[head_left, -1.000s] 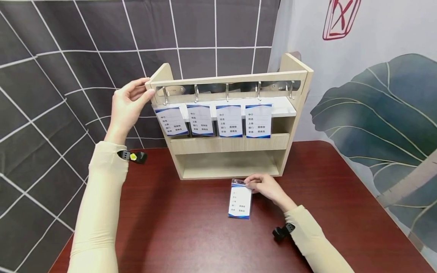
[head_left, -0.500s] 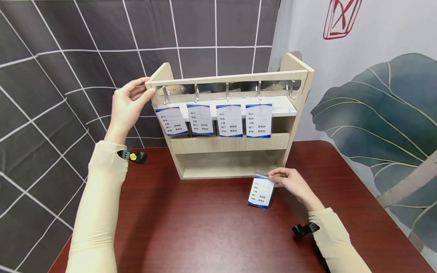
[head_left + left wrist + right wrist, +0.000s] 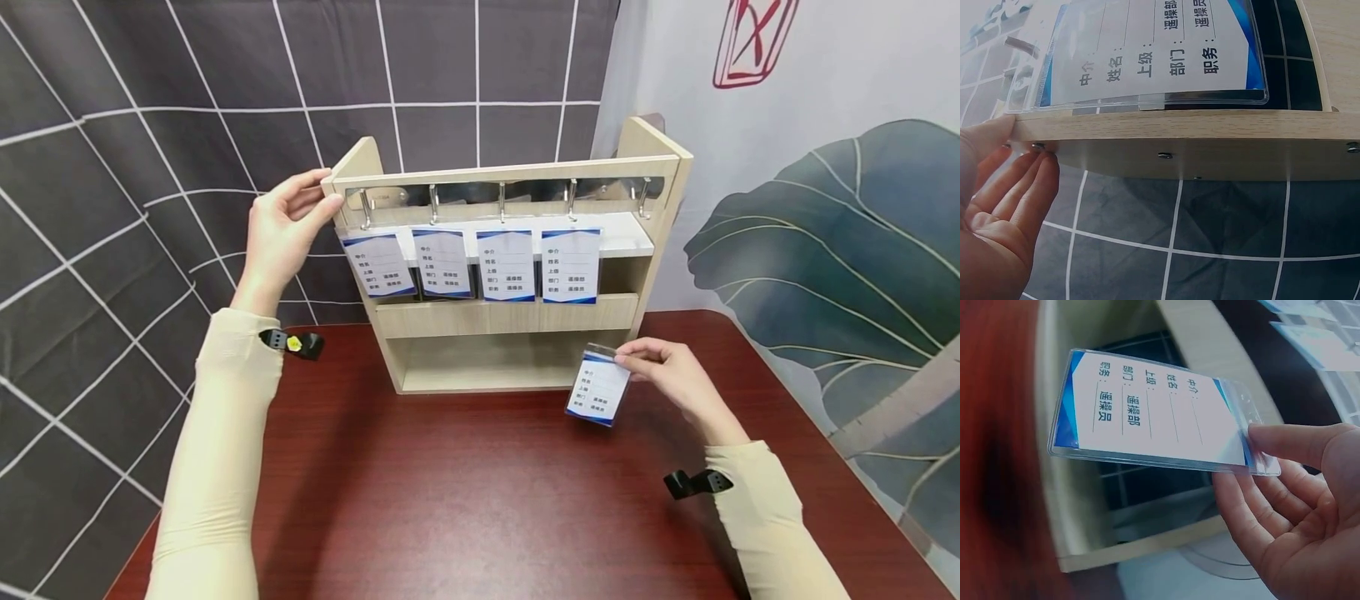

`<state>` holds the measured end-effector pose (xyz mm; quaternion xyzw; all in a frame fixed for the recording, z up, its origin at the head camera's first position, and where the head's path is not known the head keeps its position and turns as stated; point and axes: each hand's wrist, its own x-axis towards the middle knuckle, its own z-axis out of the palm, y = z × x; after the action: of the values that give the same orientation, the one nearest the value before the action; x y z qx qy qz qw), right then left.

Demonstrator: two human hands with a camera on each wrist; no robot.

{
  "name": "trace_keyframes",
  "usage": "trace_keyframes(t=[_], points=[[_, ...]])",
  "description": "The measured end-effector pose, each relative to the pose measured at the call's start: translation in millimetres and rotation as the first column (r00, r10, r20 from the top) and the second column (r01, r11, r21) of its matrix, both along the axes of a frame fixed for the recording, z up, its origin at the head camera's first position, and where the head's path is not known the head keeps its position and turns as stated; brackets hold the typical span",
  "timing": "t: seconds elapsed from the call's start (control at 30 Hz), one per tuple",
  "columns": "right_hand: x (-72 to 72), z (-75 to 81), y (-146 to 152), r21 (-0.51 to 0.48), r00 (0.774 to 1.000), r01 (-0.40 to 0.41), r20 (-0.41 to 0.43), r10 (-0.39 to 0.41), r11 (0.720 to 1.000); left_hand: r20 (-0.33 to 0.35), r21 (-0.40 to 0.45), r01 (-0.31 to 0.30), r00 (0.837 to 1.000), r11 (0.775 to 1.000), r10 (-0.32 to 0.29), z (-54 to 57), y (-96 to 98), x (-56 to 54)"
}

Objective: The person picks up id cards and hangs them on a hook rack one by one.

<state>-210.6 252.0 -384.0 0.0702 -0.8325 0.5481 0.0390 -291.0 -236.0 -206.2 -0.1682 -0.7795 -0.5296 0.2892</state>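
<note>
My right hand (image 3: 678,383) pinches a badge holder (image 3: 598,387) by its clear top corner, thumb on the front, holding it tilted above the table. The right wrist view shows the badge holder (image 3: 1154,415) with a white card and blue corners. At the upper left corner of the wooden shelf (image 3: 510,319), my left hand (image 3: 283,233) grips the side panel. In the left wrist view the thumb lies on the panel's front edge (image 3: 1179,128), the fingers behind. Several matching badge holders (image 3: 506,265) hang in a row from metal hooks; the rightmost hook (image 3: 643,198) carries none.
The shelf stands on a dark red table (image 3: 450,492), its open lower compartment (image 3: 506,362) facing me. Behind it hangs a dark grid-patterned cloth (image 3: 337,67). A pale wall (image 3: 675,83) with a large leaf picture (image 3: 840,242) is at the right.
My right hand has carried the badge holder up, to the right and toward the shelf, off the table's middle. My left hand has stayed at the shelf corner.
</note>
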Motion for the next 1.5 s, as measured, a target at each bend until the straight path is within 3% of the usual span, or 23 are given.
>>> trace_keyframes(t=[0.43, 0.73, 0.93, 1.17, 1.5], points=[[4.2, 59.6, 22.1, 0.084, 0.987, 0.076, -0.146, -0.064, 0.994, 0.001, 0.005, -0.008, 1.0, 1.0, 0.008, -1.7, -2.4, 0.3], [4.7, 110.0, 25.1, -0.011, 0.965, 0.11, -0.237, -0.11, 0.994, -0.003, 0.003, -0.02, 1.0, 1.0, 0.02, -1.8, -0.6, -0.2], [6.3, 139.0, 26.2, -0.011, 0.946, 0.131, -0.296, -0.128, 0.991, 0.015, -0.005, -0.043, 0.999, 0.999, 0.043, -1.4, -1.4, 0.2], [1.9, 157.0, 23.3, -0.021, 0.935, 0.14, -0.327, -0.139, 0.99, 0.026, -0.023, -0.059, 0.998, 0.998, 0.059, -0.9, -2.7, 0.7], [-9.7, 162.9, 19.8, 0.01, 0.935, 0.145, -0.33, -0.133, 0.989, 0.023, -0.02, -0.045, 0.999, 0.999, 0.046, 0.2, 0.0, 0.6]])
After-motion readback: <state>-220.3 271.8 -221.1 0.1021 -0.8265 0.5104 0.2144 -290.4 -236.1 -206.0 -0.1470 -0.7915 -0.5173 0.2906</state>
